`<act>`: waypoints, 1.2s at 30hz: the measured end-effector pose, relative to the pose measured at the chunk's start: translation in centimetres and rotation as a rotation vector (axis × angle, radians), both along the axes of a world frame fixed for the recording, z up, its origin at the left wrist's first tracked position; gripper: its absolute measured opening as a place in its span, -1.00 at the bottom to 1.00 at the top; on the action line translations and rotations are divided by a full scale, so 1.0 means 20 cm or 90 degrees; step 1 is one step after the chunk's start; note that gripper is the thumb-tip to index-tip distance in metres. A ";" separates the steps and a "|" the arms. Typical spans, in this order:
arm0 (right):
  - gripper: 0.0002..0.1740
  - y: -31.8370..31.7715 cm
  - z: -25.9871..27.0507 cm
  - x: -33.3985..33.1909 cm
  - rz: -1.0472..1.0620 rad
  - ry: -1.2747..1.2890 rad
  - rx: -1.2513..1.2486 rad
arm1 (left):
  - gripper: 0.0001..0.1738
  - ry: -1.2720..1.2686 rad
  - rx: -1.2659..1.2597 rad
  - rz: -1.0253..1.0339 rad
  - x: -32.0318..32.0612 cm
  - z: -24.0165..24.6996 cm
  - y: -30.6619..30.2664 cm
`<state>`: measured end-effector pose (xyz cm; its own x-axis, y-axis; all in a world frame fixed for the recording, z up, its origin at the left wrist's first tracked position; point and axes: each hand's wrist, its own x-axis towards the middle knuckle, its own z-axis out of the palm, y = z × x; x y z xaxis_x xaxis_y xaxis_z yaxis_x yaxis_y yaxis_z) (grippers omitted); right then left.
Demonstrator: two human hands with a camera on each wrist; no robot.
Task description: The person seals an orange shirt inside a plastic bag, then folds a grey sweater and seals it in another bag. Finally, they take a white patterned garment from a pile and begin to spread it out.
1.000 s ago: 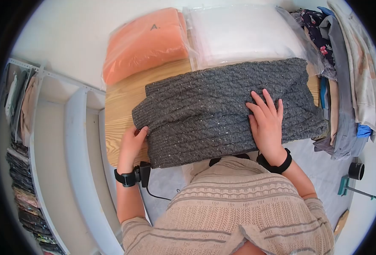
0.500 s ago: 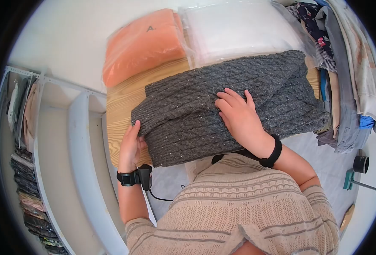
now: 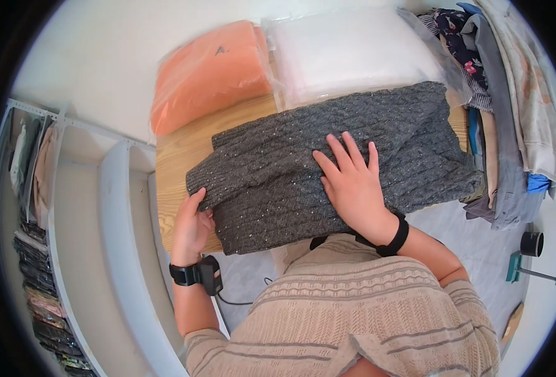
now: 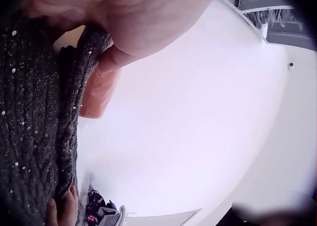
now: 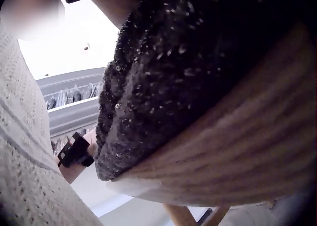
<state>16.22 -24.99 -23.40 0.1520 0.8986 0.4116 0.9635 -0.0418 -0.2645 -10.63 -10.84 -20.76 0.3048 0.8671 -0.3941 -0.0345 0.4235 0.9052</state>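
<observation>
A dark grey, white-flecked cable-knit sweater (image 3: 278, 182) lies folded across the wooden table (image 3: 170, 164), its front edge hanging over the near side. At its left end, my left hand (image 3: 189, 227) pinches the ribbed edge, thumb on top and fingers below. The left wrist view shows the same hand (image 4: 148, 23) gripping a fold of the knit (image 4: 29, 122). My right hand (image 3: 358, 196) rests palm down on the sweater's middle, fingers straight and spread. From below, the right wrist view shows the knit (image 5: 158, 82) draped over the table's edge.
Behind the sweater lie an orange folded item in clear plastic (image 3: 212, 78) and a stack of clear plastic bags (image 3: 353, 53). Piled clothes (image 3: 507, 119) stand at the right. A white shelf unit (image 3: 111, 207) is on the left, with bagged garments (image 3: 45, 289) beyond.
My right hand has slid left across the sweater from its right part to the middle. The left hand has shifted slightly at the ribbed edge and draws it a little outward.
</observation>
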 end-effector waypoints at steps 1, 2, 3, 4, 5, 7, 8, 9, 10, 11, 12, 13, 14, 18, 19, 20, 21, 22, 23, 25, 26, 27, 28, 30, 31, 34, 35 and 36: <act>-0.54 0.00 0.01 0.00 -0.023 -0.002 -0.008 | -0.64 -0.024 -0.053 -0.007 0.01 0.01 0.00; -0.53 -0.01 0.02 0.00 -0.047 -0.004 -0.016 | -0.64 -0.029 -0.053 -0.011 0.01 -0.01 0.02; -0.49 -0.01 0.01 0.00 -0.039 -0.028 -0.051 | -0.59 -0.059 -0.063 -0.012 0.01 -0.04 0.05; -0.49 -0.01 0.01 0.01 -0.047 -0.031 -0.051 | -0.55 -0.089 -0.072 -0.015 0.02 -0.06 0.07; -0.47 -0.02 0.00 0.01 -0.039 -0.020 -0.050 | -0.55 -0.091 -0.073 -0.025 0.03 -0.07 0.09; -0.40 -0.02 0.01 0.02 -0.033 -0.024 -0.054 | -0.50 -0.091 -0.176 -0.011 0.05 -0.08 0.11; -0.40 -0.02 0.01 0.02 -0.046 -0.026 -0.053 | -0.50 -0.092 -0.176 -0.024 0.07 -0.08 0.11; -0.39 -0.02 0.00 0.03 -0.035 -0.010 -0.046 | -0.50 -0.080 -0.161 -0.030 0.10 -0.08 0.11; -0.37 -0.03 0.00 0.03 -0.023 0.008 -0.038 | -0.50 -0.067 -0.145 -0.035 0.11 -0.08 0.10; -0.35 -0.03 0.00 0.03 -0.022 -0.007 -0.044 | -0.50 -0.067 -0.144 -0.047 0.12 -0.09 0.11; -0.35 -0.04 0.00 0.04 -0.032 -0.008 -0.042 | -0.50 -0.040 -0.157 -0.046 0.12 -0.11 0.12; -0.36 -0.04 0.00 0.04 -0.025 0.007 -0.039 | -0.50 -0.012 -0.169 -0.044 0.12 -0.13 0.12; -0.37 -0.04 0.00 0.04 -0.018 0.022 -0.034 | -0.50 -0.011 -0.166 -0.054 0.12 -0.12 0.12; -0.38 -0.09 0.07 0.13 -0.007 0.038 -0.018 | -0.51 -0.050 -0.096 -0.034 0.16 -0.06 0.08; -0.38 -0.10 0.09 0.15 -0.014 0.039 -0.018 | -0.49 -0.044 -0.049 -0.031 0.16 -0.04 0.06; -0.38 -0.12 0.11 0.18 -0.041 -0.018 -0.033 | -0.49 -0.042 -0.051 -0.039 0.15 -0.03 0.05; -0.38 -0.15 0.12 0.19 -0.070 -0.075 -0.048 | -0.48 -0.030 -0.032 -0.011 0.14 -0.03 0.06; -0.38 -0.17 0.09 0.20 -0.081 -0.074 -0.050 | -0.48 -0.020 -0.012 0.014 0.14 -0.02 0.06; -0.36 -0.18 0.05 0.21 -0.075 -0.052 -0.058 | -0.48 -0.020 -0.012 0.002 0.17 0.02 0.04; -0.33 -0.21 -0.01 0.22 -0.066 -0.008 -0.050 | -0.49 -0.070 -0.003 0.047 0.22 0.13 -0.03; -0.33 -0.22 -0.01 0.22 -0.076 -0.007 -0.052 | -0.49 -0.069 -0.006 0.037 0.22 0.15 -0.03; -0.34 -0.22 -0.02 0.22 -0.062 0.012 -0.028 | -0.48 -0.080 0.016 0.056 0.21 0.16 -0.02; -0.35 -0.23 -0.03 0.23 -0.049 0.028 -0.001 | -0.48 -0.093 0.039 0.074 0.22 0.17 -0.03; -0.35 -0.23 -0.05 0.24 -0.047 0.045 0.008 | -0.48 -0.084 0.069 0.066 0.24 0.23 -0.05; -0.35 -0.23 -0.06 0.24 -0.029 0.063 0.018 | -0.47 -0.102 0.029 0.065 0.22 0.25 -0.04; -0.37 -0.23 -0.11 0.26 -0.002 0.099 0.045 | -0.45 -0.118 -0.001 0.053 0.28 0.33 -0.09; -0.37 -0.22 -0.13 0.26 0.018 0.115 0.044 | -0.47 -0.100 0.004 0.043 0.30 0.36 -0.10; -0.37 -0.22 -0.14 0.27 0.042 0.136 0.042 | -0.48 -0.078 0.009 0.037 0.32 0.40 -0.13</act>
<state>21.52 -29.39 -26.16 0.1842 0.8812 0.4353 0.8857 0.0432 -0.4623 -4.22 -13.35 -12.66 0.2995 0.8894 -0.3453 -0.1686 0.4056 0.8984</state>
